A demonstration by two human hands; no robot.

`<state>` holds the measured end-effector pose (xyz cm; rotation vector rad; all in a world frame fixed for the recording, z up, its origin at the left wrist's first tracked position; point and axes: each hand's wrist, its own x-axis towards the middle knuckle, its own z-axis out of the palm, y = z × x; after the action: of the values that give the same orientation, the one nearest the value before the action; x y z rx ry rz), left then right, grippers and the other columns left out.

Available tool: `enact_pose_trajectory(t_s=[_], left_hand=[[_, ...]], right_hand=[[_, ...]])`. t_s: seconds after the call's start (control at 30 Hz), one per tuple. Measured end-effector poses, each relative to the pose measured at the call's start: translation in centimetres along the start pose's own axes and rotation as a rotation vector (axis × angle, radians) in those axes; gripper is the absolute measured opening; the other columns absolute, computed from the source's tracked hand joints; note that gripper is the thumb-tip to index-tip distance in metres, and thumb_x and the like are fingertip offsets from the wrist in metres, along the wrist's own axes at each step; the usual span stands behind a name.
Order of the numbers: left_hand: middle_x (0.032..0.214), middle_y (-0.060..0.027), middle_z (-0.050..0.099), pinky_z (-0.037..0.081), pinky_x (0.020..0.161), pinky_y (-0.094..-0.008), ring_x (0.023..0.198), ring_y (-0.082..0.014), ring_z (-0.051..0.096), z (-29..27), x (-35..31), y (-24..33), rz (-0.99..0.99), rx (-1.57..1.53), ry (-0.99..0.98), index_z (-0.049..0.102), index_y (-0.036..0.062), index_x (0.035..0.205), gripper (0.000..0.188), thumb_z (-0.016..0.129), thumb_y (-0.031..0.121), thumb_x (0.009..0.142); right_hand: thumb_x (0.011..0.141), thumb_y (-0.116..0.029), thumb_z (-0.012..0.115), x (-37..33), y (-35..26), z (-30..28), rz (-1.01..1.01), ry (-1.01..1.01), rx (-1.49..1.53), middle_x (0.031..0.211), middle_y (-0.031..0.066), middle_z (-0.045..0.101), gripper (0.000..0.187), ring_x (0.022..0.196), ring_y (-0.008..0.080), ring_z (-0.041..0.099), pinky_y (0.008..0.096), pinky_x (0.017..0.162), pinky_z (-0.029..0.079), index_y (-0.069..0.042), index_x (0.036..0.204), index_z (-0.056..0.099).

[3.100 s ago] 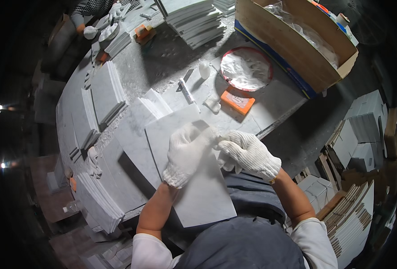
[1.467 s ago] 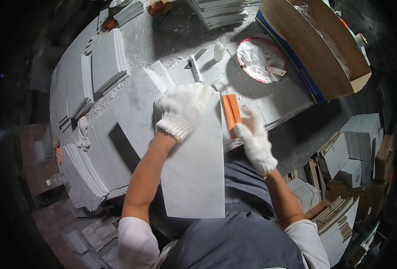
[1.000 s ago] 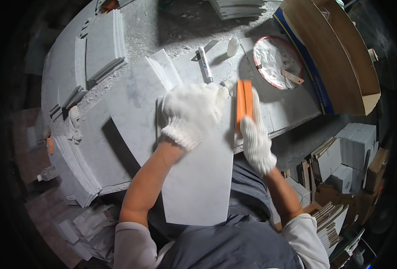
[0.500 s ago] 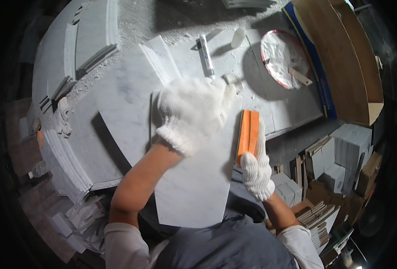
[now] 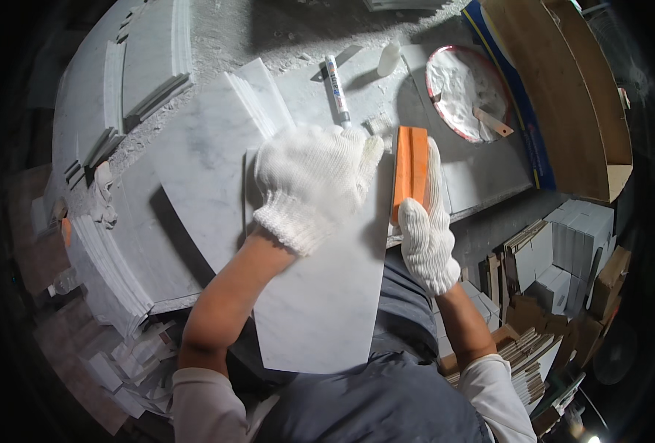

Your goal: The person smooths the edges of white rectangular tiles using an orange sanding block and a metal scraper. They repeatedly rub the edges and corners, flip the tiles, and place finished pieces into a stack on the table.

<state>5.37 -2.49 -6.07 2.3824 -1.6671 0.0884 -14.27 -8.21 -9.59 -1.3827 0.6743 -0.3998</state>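
The white-gloved right grip [image 5: 428, 247] holds an orange rectangular block [image 5: 411, 164] lengthwise along the grey-white stone slab [image 5: 323, 310] at its left.

White marker [image 5: 337, 90] on desk [image 5: 224, 33], small whitish bottle [image 5: 389, 59] near it. Right of that, red-rimmed round dish [image 5: 428, 77] of white powder [image 5: 459, 80], scraper [image 5: 494, 122] across its edge. Just beside, long open cardboard box [image 5: 556, 88] with blue-yellow side. Far left, slab stacks [image 5: 156, 63], crumpled rag [image 5: 103, 196], clear plastic bottle [image 5: 65, 281] off desk. Lower right, white cartons [image 5: 580, 229], bundled flat cardboard [image 5: 530, 369].
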Motion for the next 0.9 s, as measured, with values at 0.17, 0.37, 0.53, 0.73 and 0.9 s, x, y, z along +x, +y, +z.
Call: enact_pose_trajectory(t_s=[0.17, 0.37, 0.53, 0.73, 0.9], left_hand=[[0.072, -0.0116, 0.068, 0.051, 0.053, -0.0453, 0.064, -0.0289, 0.067, -0.1, 0.1, 0.1, -0.044, -0.046, -0.026, 0.071, 0.0112, 0.086, 0.036, 0.056, 0.039, 0.101], [0.070, -0.0118, 0.068, 0.050, 0.053, -0.0452, 0.063, -0.0292, 0.067, 0.3, 0.0, -0.2, -0.005, -0.021, 0.020, 0.072, 0.0105, 0.086, 0.036, 0.056, 0.039, 0.101], [0.072, -0.0118, 0.069, 0.051, 0.053, -0.0451, 0.063, -0.0298, 0.067, 0.3, 0.0, -0.3, -0.032, -0.132, 0.023, 0.072, 0.0106, 0.083, 0.036, 0.056, 0.038, 0.101], [0.070, -0.0119, 0.069, 0.051, 0.053, -0.0459, 0.061, -0.0294, 0.067, 0.2, 0.1, 0.0, -0.057, -0.020, 0.018, 0.072, 0.0099, 0.081, 0.038, 0.055, 0.038, 0.101], [0.069, -0.0113, 0.068, 0.051, 0.055, -0.0447, 0.062, -0.0293, 0.067, -0.1, 0.2, 0.1, -0.056, -0.174, 0.062, 0.072, 0.0097, 0.082, 0.035, 0.056, 0.035, 0.100]], right_hand=[[0.100, -0.044, 0.064, -0.9, -1.2, 0.7, -0.068, -0.028, 0.032, 0.165, 0.0216, 0.031, 0.095, 0.152, 0.0290, 0.034, 0.0364, 0.123, 0.028, 0.007, 0.163, 0.014], [0.103, -0.035, 0.060, 0.8, -0.9, -0.5, 0.044, -0.005, 0.016, 0.150, 0.0213, 0.047, 0.081, 0.124, 0.0254, 0.057, 0.0359, 0.101, 0.051, -0.002, 0.165, 0.019], [0.101, -0.047, 0.061, -3.4, -0.5, 0.4, -0.140, -0.035, -0.127, 0.165, 0.0235, 0.031, 0.095, 0.151, 0.0310, 0.036, 0.0388, 0.122, 0.030, 0.008, 0.162, 0.014], [0.104, -0.040, 0.060, 1.0, 0.2, -1.1, -0.084, -0.010, -0.172, 0.162, 0.0233, 0.036, 0.084, 0.149, 0.0318, 0.037, 0.0401, 0.122, 0.030, 0.004, 0.163, 0.019], [0.101, -0.041, 0.066, -0.6, 0.2, -1.6, -0.215, 0.021, -0.401, 0.152, 0.0216, 0.045, 0.087, 0.136, 0.0313, 0.047, 0.0391, 0.117, 0.036, 0.005, 0.162, 0.024]])
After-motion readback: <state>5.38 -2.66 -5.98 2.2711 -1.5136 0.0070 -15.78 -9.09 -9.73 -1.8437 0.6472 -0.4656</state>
